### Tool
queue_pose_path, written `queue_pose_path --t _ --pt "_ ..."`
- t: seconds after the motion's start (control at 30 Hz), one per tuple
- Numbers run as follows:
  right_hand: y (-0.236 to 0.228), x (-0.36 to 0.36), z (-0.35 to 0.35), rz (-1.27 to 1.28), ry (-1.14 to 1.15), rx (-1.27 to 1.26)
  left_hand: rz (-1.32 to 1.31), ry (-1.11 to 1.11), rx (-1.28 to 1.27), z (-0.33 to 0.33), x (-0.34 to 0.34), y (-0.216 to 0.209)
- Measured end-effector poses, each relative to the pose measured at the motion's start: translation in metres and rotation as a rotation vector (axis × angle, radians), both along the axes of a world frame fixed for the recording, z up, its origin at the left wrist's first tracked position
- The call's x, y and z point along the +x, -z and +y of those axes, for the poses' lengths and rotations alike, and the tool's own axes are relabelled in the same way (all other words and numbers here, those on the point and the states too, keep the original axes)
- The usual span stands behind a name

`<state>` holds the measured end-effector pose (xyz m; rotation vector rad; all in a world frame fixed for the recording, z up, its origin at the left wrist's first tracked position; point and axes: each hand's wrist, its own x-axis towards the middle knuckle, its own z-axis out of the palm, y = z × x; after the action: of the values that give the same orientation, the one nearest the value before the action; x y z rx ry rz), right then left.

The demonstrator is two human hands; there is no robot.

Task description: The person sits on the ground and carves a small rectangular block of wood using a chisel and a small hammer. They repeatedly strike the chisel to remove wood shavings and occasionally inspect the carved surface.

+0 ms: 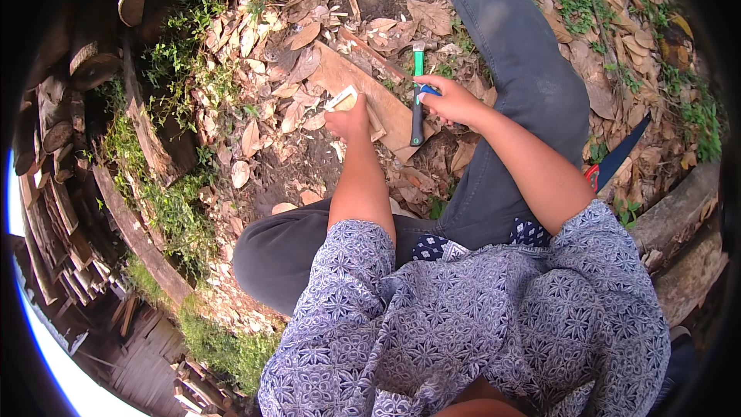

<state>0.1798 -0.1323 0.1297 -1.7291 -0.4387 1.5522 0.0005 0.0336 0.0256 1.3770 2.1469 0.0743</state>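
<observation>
My left hand (349, 120) presses on a small pale piece of wood (340, 100) lying on a flat brown board (363, 89) on the ground. My right hand (450, 100) grips a thin blue tool, perhaps a pen (429, 90), with its tip at the board. Between both hands lies a hammer (417, 96) with a green and black handle, its head pointing away from me, resting across the board.
Dry leaves cover the ground. Stacked logs and planks (65, 131) curve along the left. A saw with a red handle (614, 161) lies to the right beside my leg. A log (679, 208) runs at the lower right.
</observation>
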Motion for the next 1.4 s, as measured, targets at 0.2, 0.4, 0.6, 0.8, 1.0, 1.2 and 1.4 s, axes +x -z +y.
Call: queue_pose_path --t 0.2,0.4,0.6,0.8,1.0,1.2,1.4 --pt "-0.002 -0.002 -0.006 -0.043 0.060 0.036 -0.015 0.011 -0.075 0.013 -0.005 -0.003" --pt "-0.004 -0.001 -0.029 -0.097 0.089 -0.015 -0.011 0.080 -0.177 0.025 0.009 -0.012" --pt "-0.003 -0.010 -0.020 -0.071 0.049 -0.021 0.037 0.113 -0.123 0.019 0.005 -0.022" --pt "0.003 -0.016 -0.012 -0.040 -0.012 -0.014 0.006 0.116 -0.117 0.015 0.002 -0.023" --pt "-0.010 -0.010 -0.023 -0.048 0.042 -0.042 0.048 0.088 -0.150 0.008 0.025 -0.037" --pt "-0.027 -0.013 -0.022 -0.045 0.102 -0.023 -0.238 -0.121 -0.146 0.050 0.013 -0.017" --pt "-0.068 -0.007 -0.031 0.128 0.254 0.071 -1.194 -0.037 0.356 0.140 0.067 -0.199"
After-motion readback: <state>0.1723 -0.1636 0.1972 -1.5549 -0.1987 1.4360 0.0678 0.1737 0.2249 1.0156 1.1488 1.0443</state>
